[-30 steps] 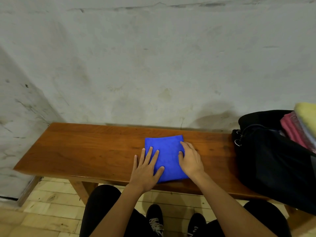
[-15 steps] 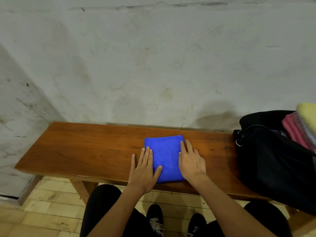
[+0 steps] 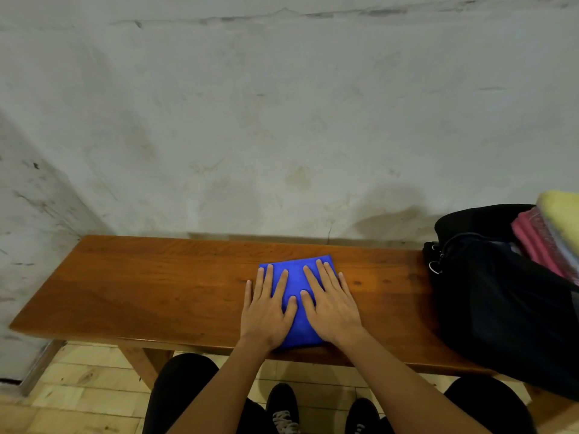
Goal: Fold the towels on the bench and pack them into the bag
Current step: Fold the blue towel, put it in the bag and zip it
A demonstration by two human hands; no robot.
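A folded blue towel (image 3: 296, 278) lies flat on the wooden bench (image 3: 156, 286), near its front edge. My left hand (image 3: 268, 308) presses flat on the towel's left side, fingers straight. My right hand (image 3: 330, 303) presses flat on its right side, fingers straight too. Much of the towel is hidden under both palms. A black bag (image 3: 501, 308) stands open at the right end of the bench, with folded pink (image 3: 532, 242) and yellow towels (image 3: 560, 211) sticking out of its top.
A stained grey wall rises directly behind the bench. Below the bench's front edge are a wooden leg (image 3: 141, 361), pale floor tiles, and my black trousers and shoes. The bench's left half is bare wood.
Both hands slid inward and forward over the blue towel; they now lie flat on top of it rather than at its side edges.
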